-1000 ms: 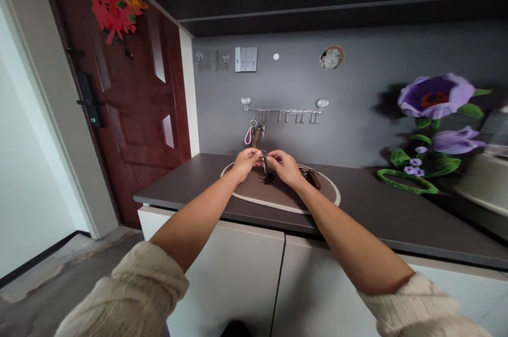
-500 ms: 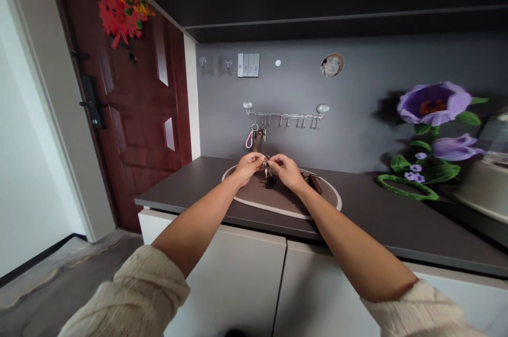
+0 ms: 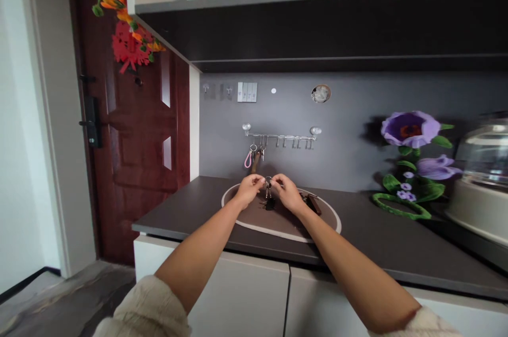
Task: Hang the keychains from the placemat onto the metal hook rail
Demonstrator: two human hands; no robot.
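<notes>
Keys (image 3: 268, 190) hang from a thin metal ring (image 3: 269, 180) that is held up between the two hands, over the far part of a brown oval mat (image 3: 270, 225) on the dark surface (image 3: 169, 203). The left hand (image 3: 249, 190) pinches at the left side of the ring with thumb and fingertips, and the right hand (image 3: 286, 192) is closed in a similar pinch at its right side; whether a key is also caught between the fingers, I cannot tell. The step in hand seems to be work on the ring itself, with both hands sharing it. From this hold, the next move would call for one hand to keep the ring steady while the other shifts its fingertips, with little force, so that nothing slips off. The ring looks round, slim and silvery; the keys below it are narrow, shiny metal, hanging roughly upright, their number too blurred to count. Just below them, a small black item (image 3: 270, 203) lies on the mat, and a dark reddish-brown item (image 3: 313, 205) lies at the right. Beyond, a pink loop (image 3: 248, 160) hangs at the left end of a hook rail (image 3: 280, 137).
</notes>
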